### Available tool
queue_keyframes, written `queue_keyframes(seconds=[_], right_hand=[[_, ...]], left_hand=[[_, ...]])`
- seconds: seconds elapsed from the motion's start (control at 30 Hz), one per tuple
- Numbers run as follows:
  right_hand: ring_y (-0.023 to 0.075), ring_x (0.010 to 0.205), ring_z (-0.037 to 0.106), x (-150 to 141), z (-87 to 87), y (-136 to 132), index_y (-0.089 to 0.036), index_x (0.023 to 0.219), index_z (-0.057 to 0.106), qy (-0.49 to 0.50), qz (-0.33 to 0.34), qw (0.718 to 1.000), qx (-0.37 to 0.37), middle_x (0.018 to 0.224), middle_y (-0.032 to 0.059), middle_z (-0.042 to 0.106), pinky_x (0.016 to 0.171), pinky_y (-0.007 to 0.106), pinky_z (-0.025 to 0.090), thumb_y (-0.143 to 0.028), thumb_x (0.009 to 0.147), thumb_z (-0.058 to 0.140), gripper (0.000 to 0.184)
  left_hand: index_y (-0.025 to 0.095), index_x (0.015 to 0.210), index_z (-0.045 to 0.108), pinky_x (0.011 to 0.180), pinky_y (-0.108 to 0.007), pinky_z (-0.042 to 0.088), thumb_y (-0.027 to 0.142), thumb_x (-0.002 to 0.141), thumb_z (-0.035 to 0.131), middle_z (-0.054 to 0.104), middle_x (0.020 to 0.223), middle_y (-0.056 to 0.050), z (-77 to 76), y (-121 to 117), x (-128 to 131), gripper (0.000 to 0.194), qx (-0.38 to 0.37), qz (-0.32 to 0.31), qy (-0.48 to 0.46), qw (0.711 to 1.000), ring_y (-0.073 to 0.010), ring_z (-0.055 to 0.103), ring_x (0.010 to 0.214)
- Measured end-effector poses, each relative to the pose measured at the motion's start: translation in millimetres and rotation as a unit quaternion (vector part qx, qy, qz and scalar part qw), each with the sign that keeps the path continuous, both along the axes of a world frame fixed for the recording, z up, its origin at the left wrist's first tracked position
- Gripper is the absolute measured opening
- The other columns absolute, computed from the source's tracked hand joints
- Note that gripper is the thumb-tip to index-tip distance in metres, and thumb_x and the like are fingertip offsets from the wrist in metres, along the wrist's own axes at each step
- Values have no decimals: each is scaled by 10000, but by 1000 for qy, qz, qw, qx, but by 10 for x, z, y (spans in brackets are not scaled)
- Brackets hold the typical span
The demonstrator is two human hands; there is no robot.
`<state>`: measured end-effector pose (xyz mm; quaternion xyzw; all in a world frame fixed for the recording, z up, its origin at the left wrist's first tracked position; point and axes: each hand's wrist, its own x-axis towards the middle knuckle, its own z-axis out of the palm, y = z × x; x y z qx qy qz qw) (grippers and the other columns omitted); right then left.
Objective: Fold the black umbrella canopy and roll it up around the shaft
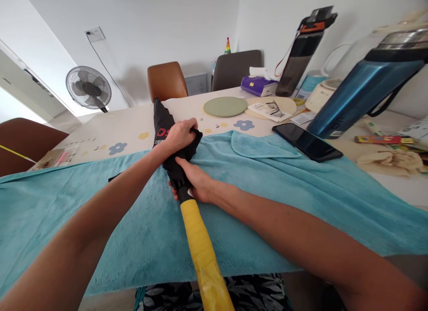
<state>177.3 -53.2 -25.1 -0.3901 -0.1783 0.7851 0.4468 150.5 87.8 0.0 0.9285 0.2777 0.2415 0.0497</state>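
A folded black umbrella (162, 119) with red and white lettering lies lengthwise before me, its tip pointing away. Its long handle (200, 244) is wrapped in yellow and runs down past the table's near edge toward my lap. My left hand (180, 135) is closed over the upper canopy, gripping the bunched black cloth. Lower down, my right hand (195, 179) wraps the canopy just above the handle, thumb on top and fingertips showing at the left side. Beneath both hands spreads a turquoise towel (133, 239). A small black strip (114, 177) shows beside my left forearm.
To the right are a black phone (307, 141), a blue thermos (364, 83), a tall dark bottle (301, 52) and a purple tissue pack (259, 85). Glasses (274, 108) lie near a green round mat (230, 106). Chairs (167, 80) and a fan (88, 87) stand beyond.
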Motion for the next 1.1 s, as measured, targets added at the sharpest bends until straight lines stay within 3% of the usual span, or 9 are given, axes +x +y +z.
queue_keyframes(seconds=[0.13,0.2,0.27,0.4,0.53,0.8,0.97,1.1], right_hand=[[135,399,502,-2,9,3,-161,761,460,-4,-5,1000,-2,530,17,523,362,270,457,-464,891,343,350],[132,396,500,-3,13,3,-157,749,467,-5,-6,1000,-4,521,14,519,365,267,457,-465,890,350,358],[130,395,499,-3,11,3,-154,741,474,-5,-5,1000,-6,515,10,515,363,265,456,-469,890,351,370],[138,399,506,-9,-19,6,-149,748,482,-5,3,1000,7,517,15,528,363,274,459,-474,886,364,373],[141,407,514,-13,-40,13,-147,750,478,1,10,1000,14,521,17,531,369,275,465,-479,885,372,374],[133,411,499,-2,33,-4,-144,747,481,-1,20,1000,-11,540,30,540,367,267,457,-483,883,371,382],[132,438,510,1,26,-23,-149,747,477,-6,26,1000,9,560,11,531,396,270,466,-403,848,479,273],[123,444,506,-4,7,-26,-152,737,466,-19,22,999,31,578,3,534,398,261,462,-256,807,546,148]], left_hand=[[178,789,618,713,-245,434,79,632,407,639,786,-4,86,76,-322,281,-48,-1,-126,991,-139,577,763],[170,705,613,715,-249,439,93,619,409,639,747,-2,68,117,-536,234,-71,31,-149,986,-138,574,738],[174,688,608,713,-258,448,109,605,411,635,711,7,-7,136,-739,223,-100,64,-168,979,-136,571,702],[190,628,544,888,-293,420,102,564,359,629,718,7,-217,88,-985,215,-143,33,-200,969,-130,588,807],[203,631,510,943,-310,394,76,525,320,601,768,-10,-308,16,-1026,252,-110,16,-185,976,-129,565,883],[204,667,522,890,-292,419,32,558,334,591,808,-22,-299,29,-1063,277,-45,1,-132,990,-139,550,885],[196,681,549,905,-297,414,54,611,354,608,833,-33,-254,4,-1078,252,-44,4,-114,993,-150,556,906],[182,694,590,894,-294,419,115,658,392,628,860,-45,-152,-27,-1103,213,-89,4,-100,991,-162,568,894]])
